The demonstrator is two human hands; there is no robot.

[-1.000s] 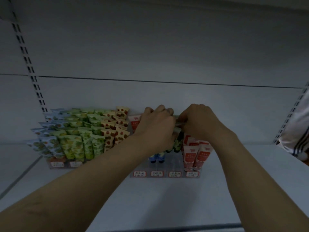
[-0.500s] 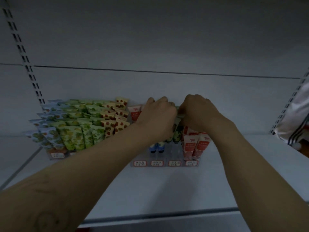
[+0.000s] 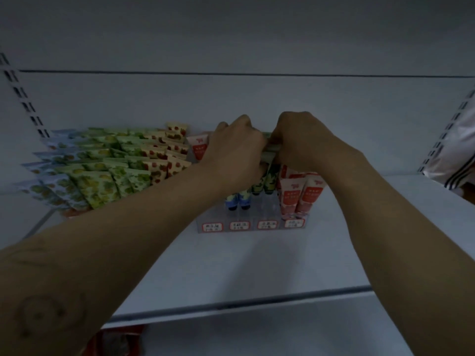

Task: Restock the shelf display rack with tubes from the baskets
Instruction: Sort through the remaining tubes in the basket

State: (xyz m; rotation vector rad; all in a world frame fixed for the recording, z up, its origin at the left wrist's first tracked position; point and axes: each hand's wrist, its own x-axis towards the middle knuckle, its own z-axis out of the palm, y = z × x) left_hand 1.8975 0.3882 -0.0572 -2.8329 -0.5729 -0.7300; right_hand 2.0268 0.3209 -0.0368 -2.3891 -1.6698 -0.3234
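Left grip (image 3: pixel 236 150) and right grip (image 3: pixel 305 145) are both holding green tubes (image 3: pixel 270 176) by the top ends, over the rack's (image 3: pixel 252 226) third lane; recommending lowering them upright, caps down, clearing red tubes (image 3: pixel 300 196)

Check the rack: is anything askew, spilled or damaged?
Nothing looks spilled or damaged. One possible oddity: a red tube stands at the back of the rack's leftmost lane, apart from the red tubes in the rightmost lane.
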